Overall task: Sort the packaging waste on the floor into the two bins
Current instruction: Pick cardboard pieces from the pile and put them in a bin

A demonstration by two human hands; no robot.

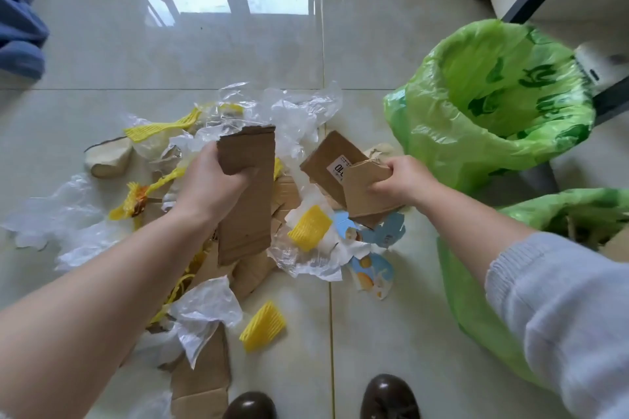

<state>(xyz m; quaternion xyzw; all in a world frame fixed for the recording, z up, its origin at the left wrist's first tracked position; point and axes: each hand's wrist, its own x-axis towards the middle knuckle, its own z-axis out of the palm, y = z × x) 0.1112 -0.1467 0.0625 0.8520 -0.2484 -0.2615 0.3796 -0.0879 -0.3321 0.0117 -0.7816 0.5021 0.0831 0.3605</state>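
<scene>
The left hand (211, 180) has its fingers curled tight round the upper part of a long cardboard strip (246, 197), which hangs lengthwise below the fingers, its torn end pointing up and away. The right hand (398, 182) pinches a few smaller cardboard pieces (343, 177) at their near edge, so they fan out leftward beyond the fingertips. Both seem lifted clear of the plastic wrap (299, 112) and yellow foam netting (262, 326) to keep card separate, probably for the near bin (476, 299) beside the right wrist, not the far bin (442, 133).

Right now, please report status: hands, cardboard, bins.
Left hand grips long cardboard strip. Right hand grips labelled cardboard pieces. Far bin open; plastic film remains on floor.
</scene>
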